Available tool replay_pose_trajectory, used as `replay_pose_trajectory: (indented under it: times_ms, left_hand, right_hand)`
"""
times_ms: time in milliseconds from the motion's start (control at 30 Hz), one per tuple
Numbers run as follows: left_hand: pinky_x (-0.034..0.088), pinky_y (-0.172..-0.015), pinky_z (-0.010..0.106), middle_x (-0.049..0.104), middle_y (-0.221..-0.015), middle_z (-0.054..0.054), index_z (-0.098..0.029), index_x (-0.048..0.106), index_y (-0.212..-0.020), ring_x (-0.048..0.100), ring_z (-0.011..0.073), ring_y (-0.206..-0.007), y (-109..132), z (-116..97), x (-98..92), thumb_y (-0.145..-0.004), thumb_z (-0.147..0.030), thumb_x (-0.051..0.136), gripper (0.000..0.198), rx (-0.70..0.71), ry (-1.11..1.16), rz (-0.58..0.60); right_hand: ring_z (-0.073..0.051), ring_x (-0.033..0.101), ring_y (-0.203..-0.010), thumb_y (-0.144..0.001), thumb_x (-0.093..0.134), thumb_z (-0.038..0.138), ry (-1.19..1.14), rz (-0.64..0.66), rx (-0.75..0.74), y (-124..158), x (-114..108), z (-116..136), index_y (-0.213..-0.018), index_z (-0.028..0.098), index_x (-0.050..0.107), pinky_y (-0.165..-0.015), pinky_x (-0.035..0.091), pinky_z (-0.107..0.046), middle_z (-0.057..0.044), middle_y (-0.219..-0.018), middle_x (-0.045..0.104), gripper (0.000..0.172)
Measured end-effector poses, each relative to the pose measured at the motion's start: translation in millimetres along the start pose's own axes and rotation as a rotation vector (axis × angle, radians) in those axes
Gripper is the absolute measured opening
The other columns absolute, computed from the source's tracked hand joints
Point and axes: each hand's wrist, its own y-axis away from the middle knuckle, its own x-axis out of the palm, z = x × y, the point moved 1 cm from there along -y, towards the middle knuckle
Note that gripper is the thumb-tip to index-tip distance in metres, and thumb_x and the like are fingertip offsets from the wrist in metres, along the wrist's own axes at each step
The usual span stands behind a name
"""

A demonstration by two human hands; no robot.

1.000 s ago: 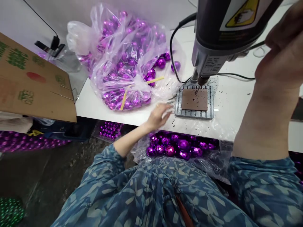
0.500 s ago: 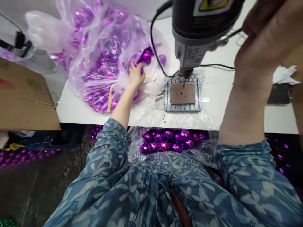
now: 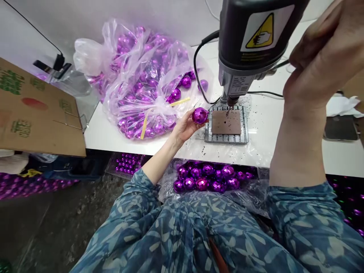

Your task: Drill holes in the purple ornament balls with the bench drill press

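Ball: a purple ball (image 3: 200, 115), shiny and mirror-like, its skin cut all over into small flat facets that catch the light; round to slightly egg-shaped.
Where the ball is: held up above the front edge of the white surface (image 3: 284, 129), just left of the slotted metal base (image 3: 226, 139) and level with it.
Left hand: the left hand (image 3: 184, 127) reaches in from below, palm turned up, its fingers (image 3: 187, 115) clamped around the left and under side of the ball.
Right hand: the right hand (image 3: 321, 64) is raised at the upper right beside the drill head (image 3: 256, 41), fingers curled; what they close on is hidden, so I cannot tell their grip.
Drill: dark housing with a yellow warning sticker (image 3: 263, 28); the bit points down at a brown plate (image 3: 226, 122) with a small hole, lying on the slotted base.
Surface: strewn with dark chips around the base.
Bag: a clear plastic bag (image 3: 142, 83) full of like purple balls lies left of the drill, knotted with a yellow tie (image 3: 145, 127).
Below the edge: more faceted purple balls (image 3: 207, 178) in plastic at the person's lap.
Far left: a cardboard box (image 3: 36, 110).
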Motion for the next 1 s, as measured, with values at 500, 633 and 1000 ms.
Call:
replay_pose_trajectory:
  times_ms: [500,633,1000]
  left_hand:
    - [0.061,-0.111,0.047,0.081,-0.123,0.011,-0.020,0.070,-0.124,0.078,0.0248,-0.114,-46,49,10.2,-0.076,-0.044,0.099,0.061,0.376,-0.447,0.115]
    - [0.062,-0.108,0.046,0.079,-0.127,0.012,-0.019,0.070,-0.131,0.077,0.0258,-0.115,-62,57,14.7,-0.077,-0.038,0.098,0.063,0.441,-0.585,0.124]
    - [0.062,-0.109,0.051,0.071,-0.130,0.012,-0.022,0.066,-0.129,0.072,0.0273,-0.120,-58,73,38.4,-0.081,-0.033,0.094,0.056,0.633,-0.779,0.093]
  right_hand:
    - [0.006,0.030,-0.039,-0.057,0.047,0.084,0.075,0.036,-0.012,2,10,25,-0.059,0.019,0.013,-0.047,0.016,-0.015,0.005,-0.044,0.025,0.072]
    - [0.006,0.032,-0.040,-0.058,0.048,0.083,0.049,0.035,-0.013,3,10,27,-0.056,0.018,0.017,-0.047,0.019,-0.013,0.004,-0.043,0.027,0.071]
    - [0.009,0.032,-0.041,-0.062,0.044,0.083,0.089,0.097,-0.044,5,7,30,-0.053,0.014,0.018,-0.050,0.020,-0.012,0.004,-0.043,0.030,0.075]
